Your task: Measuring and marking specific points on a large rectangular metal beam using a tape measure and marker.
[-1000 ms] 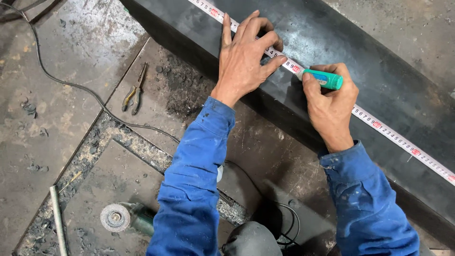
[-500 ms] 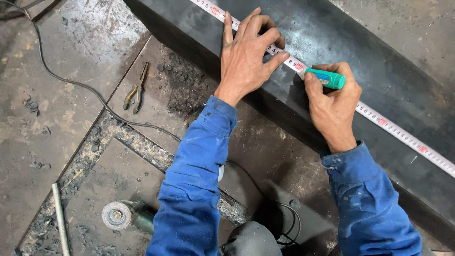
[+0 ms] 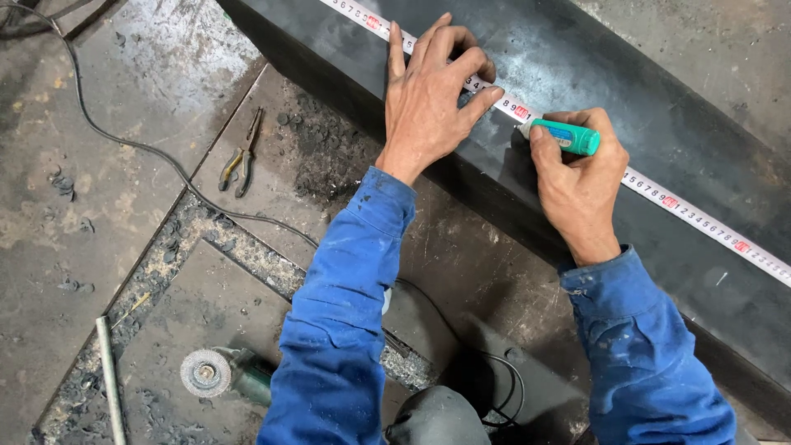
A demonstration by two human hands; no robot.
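A white measuring tape (image 3: 684, 208) lies stretched along a long dark steel beam (image 3: 626, 91) that runs diagonally from the top to the right edge. My left hand (image 3: 430, 95) lies flat on the beam, its fingers spread and pressing on the tape. My right hand (image 3: 577, 177) grips a green marker (image 3: 567, 137), whose tip touches the beam right beside the tape, close to my left fingertips. Both sleeves are blue.
Pliers (image 3: 239, 158) lie on the dirty metal floor at left, beside a black cable (image 3: 124, 144). An angle grinder with a wire wheel (image 3: 212, 372) rests at the bottom left, next to a thin metal rod (image 3: 109, 379). Another cable coils by my knee (image 3: 503, 387).
Both hands stay on the beam in nearly the same place. The marker has barely shifted along the tape; the view moved slightly.
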